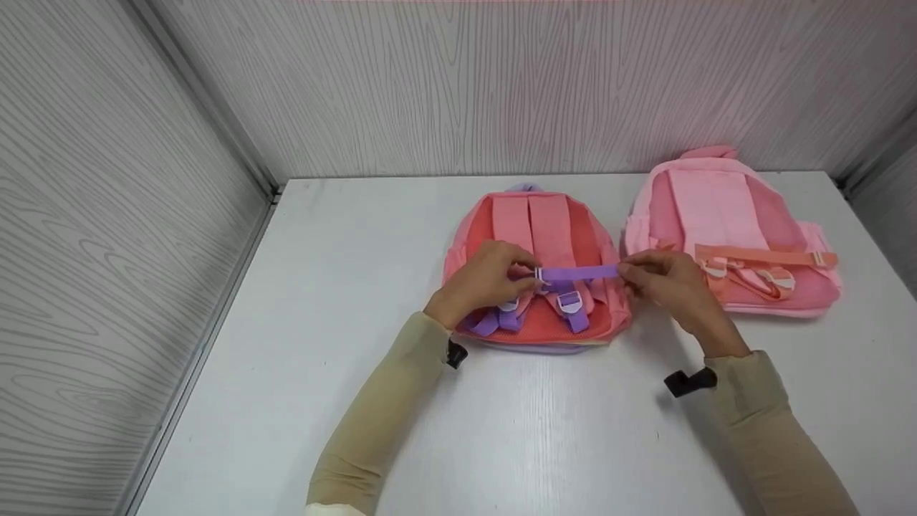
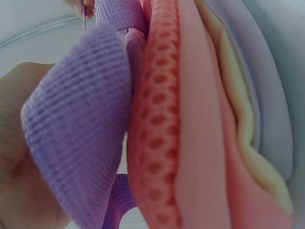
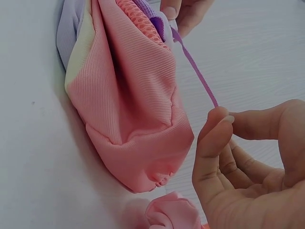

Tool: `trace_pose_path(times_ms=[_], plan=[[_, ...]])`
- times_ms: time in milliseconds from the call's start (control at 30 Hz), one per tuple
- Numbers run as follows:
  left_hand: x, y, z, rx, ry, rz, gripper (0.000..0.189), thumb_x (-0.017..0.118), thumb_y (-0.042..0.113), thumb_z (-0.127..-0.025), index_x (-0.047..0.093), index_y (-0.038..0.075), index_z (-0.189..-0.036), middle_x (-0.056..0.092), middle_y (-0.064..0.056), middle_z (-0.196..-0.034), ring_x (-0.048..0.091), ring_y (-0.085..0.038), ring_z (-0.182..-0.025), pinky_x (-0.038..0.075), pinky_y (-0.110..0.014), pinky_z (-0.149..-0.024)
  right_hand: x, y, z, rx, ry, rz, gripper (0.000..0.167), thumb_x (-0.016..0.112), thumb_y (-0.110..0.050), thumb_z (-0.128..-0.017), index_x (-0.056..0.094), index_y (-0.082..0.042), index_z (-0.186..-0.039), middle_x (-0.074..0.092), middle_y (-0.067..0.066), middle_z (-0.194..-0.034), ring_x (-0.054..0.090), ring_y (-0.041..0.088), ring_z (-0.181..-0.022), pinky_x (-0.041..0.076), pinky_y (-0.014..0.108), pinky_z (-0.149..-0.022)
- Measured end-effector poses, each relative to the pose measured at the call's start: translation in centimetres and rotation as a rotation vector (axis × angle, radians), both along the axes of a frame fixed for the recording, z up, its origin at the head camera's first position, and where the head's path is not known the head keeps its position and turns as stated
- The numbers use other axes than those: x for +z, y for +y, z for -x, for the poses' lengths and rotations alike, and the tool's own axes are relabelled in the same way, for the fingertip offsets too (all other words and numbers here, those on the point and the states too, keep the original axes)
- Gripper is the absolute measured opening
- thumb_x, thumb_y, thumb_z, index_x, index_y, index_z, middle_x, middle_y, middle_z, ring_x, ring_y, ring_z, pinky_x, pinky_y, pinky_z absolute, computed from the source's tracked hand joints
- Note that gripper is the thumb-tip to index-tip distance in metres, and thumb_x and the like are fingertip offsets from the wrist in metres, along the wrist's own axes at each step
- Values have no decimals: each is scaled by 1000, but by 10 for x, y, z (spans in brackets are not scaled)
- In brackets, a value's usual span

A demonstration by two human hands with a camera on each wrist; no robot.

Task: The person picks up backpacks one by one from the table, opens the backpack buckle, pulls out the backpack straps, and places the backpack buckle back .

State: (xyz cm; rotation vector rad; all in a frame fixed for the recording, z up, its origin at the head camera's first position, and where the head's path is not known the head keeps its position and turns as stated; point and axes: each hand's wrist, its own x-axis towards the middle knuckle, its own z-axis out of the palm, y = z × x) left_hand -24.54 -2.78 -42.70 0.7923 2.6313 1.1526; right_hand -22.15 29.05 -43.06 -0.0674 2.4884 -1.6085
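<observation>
A coral-pink backpack (image 1: 598, 315) lies on the table with its back panel and shoulder straps facing up. Across it a purple strap (image 1: 580, 273) is stretched level between both hands. My left hand (image 1: 481, 279) pinches a white buckle (image 1: 540, 274) at the strap's left end. With thumb and forefinger, my right hand (image 1: 666, 283) pinches the other end, the strap (image 3: 198, 71) running taut in the right wrist view. White adjusters on purple webbing (image 1: 571, 304) lie below the strap. In the left wrist view a purple webbing loop (image 2: 81, 119) covers part of the left palm.
A lighter pink backpack (image 1: 716, 193) lies to the right, an orange strap (image 1: 766, 255) across its back. Behind the white table (image 1: 344, 287) rises a wood-grain panel (image 1: 458, 93), with another panel (image 1: 93, 251) along the left side.
</observation>
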Motion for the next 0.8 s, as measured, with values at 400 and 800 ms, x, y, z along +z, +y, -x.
trace_pose_path(times_ms=[400,800], plan=[[2,16,1,-3,-22,-11,31,81,28,-97,80,19,-127,76,7,-117,64,-13,-111,55,-36,-107,2,0,1,-17,-39,-13,40,70,-33,-105,71,-2,-131,73,-2,-102,65,15,-87,60,27,-82],[4,27,-1,-19,-43,-27,30,79,25,-99,79,19,-128,75,8,-112,65,-9,-104,57,-27,-97,-1,1,1,1,-1,48,38,71,-26,-105,70,5,-128,72,-4,-96,64,11,-80,60,26,-77]])
